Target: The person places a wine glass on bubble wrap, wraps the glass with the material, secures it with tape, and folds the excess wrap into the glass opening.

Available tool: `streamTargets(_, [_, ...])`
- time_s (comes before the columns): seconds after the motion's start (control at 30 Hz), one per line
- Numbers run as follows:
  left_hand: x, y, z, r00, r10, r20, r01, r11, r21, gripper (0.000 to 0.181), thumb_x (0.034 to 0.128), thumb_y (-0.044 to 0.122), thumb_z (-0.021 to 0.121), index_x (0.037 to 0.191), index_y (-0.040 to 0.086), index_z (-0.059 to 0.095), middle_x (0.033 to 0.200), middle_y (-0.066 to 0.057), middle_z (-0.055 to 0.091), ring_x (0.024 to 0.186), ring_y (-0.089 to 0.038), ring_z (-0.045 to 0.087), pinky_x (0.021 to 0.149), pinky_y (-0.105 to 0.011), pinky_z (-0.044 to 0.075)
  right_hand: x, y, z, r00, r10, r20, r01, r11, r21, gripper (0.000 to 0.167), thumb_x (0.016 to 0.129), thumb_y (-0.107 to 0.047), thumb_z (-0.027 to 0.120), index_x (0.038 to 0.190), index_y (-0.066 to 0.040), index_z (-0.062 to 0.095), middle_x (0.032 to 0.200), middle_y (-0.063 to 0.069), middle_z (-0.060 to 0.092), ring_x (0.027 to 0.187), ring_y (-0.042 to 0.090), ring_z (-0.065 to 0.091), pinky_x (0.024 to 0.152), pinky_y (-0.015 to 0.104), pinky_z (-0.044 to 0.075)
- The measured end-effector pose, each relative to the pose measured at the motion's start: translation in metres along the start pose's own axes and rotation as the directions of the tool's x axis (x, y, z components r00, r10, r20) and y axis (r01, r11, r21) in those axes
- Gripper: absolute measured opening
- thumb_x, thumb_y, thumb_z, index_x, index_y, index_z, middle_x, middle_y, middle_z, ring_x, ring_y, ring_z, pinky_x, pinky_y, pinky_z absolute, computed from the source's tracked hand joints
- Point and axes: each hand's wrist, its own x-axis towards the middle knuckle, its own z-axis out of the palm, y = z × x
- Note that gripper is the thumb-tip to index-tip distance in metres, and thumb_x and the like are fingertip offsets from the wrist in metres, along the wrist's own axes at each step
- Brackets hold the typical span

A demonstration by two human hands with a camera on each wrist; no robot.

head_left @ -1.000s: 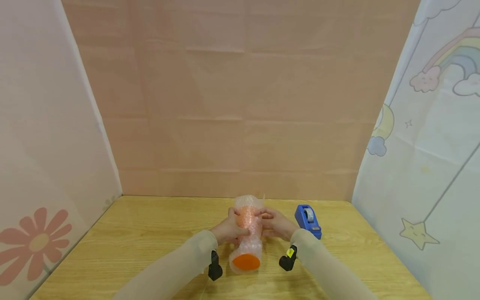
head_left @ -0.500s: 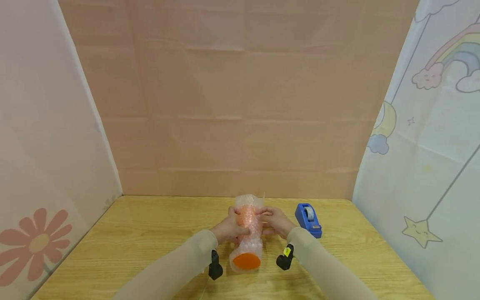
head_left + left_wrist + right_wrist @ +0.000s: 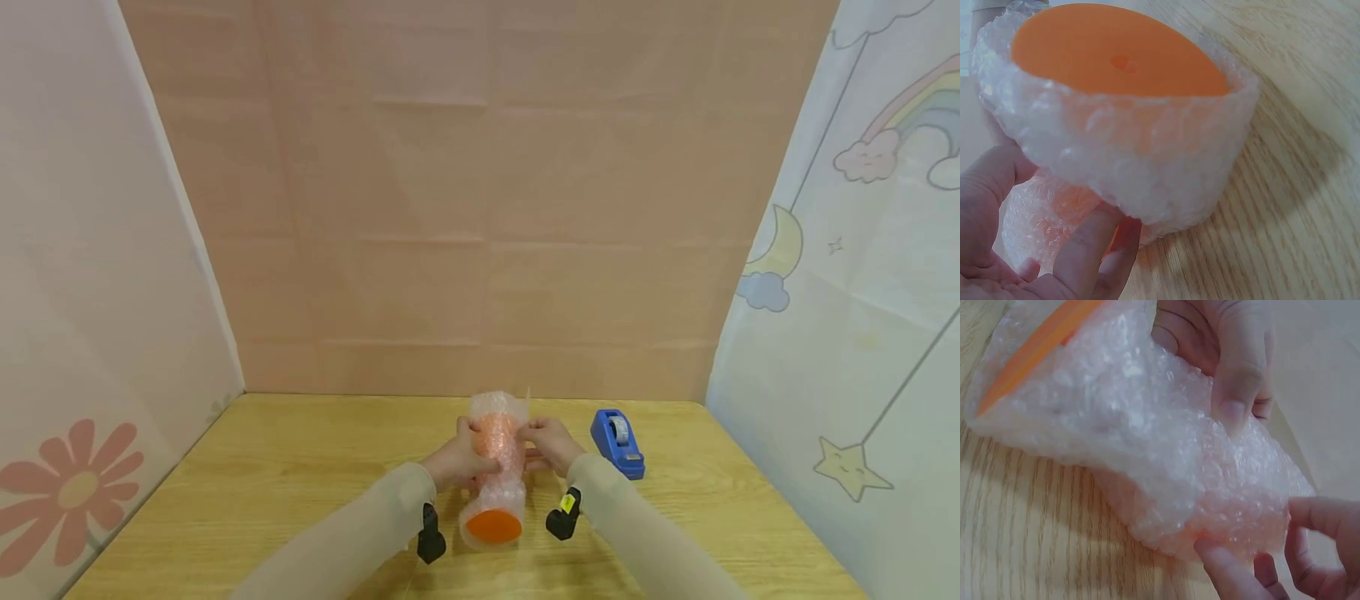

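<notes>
An orange object wrapped in bubble wrap lies on the table, its flat orange end with a small dent facing the person. It narrows between its two ends; its kind is hidden by the wrap. My left hand grips it from the left, thumb on top in the right wrist view, fingers curled beneath the wrap. On the opposite side my right hand holds the bubble wrap, with thumb and forefinger close together at its edge and other fingers against the side.
A blue tape dispenser with a roll of clear tape stands on the wooden table, right of the right hand. A pinkish-tan cloth backdrop rises behind, with printed cloth walls on both sides.
The right hand has shifted slightly inward, its thumb and forefinger drawing together on the wrap's edge. The left hand and the wrapped object stay almost where they were.
</notes>
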Motion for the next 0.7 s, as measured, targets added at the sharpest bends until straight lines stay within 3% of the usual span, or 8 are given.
streamTargets(0.13, [0.001, -0.002, -0.001, 1.000, 0.003, 0.003, -0.002, 1.000, -0.019, 0.077, 0.0826, 0.011, 0.076, 0.133, 0.006, 0.018, 0.125, -0.025, 0.038, 0.095, -0.030, 0.058, 0.072, -0.046, 0.058, 0.003, 0.003, -0.004, 0.998, 0.004, 0.058, -0.005, 1.000, 0.014, 0.031, 0.095, -0.020, 0.060, 0.114, 0.004, 0.056, 0.118, 0.020, 0.059, 0.094, 0.028, 0.066, 0.082, 0.042, 0.056])
streamTargets(0.37, [0.000, -0.001, -0.002, 1.000, 0.009, -0.001, -0.009, 1.000, -0.020, 0.079, 0.0826, 0.010, 0.076, 0.134, 0.005, 0.017, 0.125, -0.025, 0.037, 0.090, -0.029, 0.058, 0.069, -0.044, 0.058, 0.008, 0.005, -0.008, 0.990, -0.029, 0.138, 0.027, 1.000, 0.011, 0.032, 0.091, -0.014, 0.066, 0.116, 0.003, 0.054, 0.107, 0.014, 0.061, 0.088, 0.023, 0.063, 0.085, 0.041, 0.056])
streamTargets(0.7, [0.000, -0.002, -0.002, 1.000, 0.004, -0.012, -0.004, 1.000, -0.008, 0.077, 0.0829, 0.010, 0.076, 0.133, 0.005, 0.018, 0.124, -0.025, 0.038, 0.088, -0.028, 0.057, 0.067, -0.043, 0.058, 0.009, 0.004, -0.011, 0.978, -0.045, 0.205, 0.046, 0.999, 0.000, 0.036, 0.091, -0.012, 0.066, 0.119, 0.005, 0.050, 0.115, 0.017, 0.057, 0.093, 0.022, 0.063, 0.091, 0.043, 0.053])
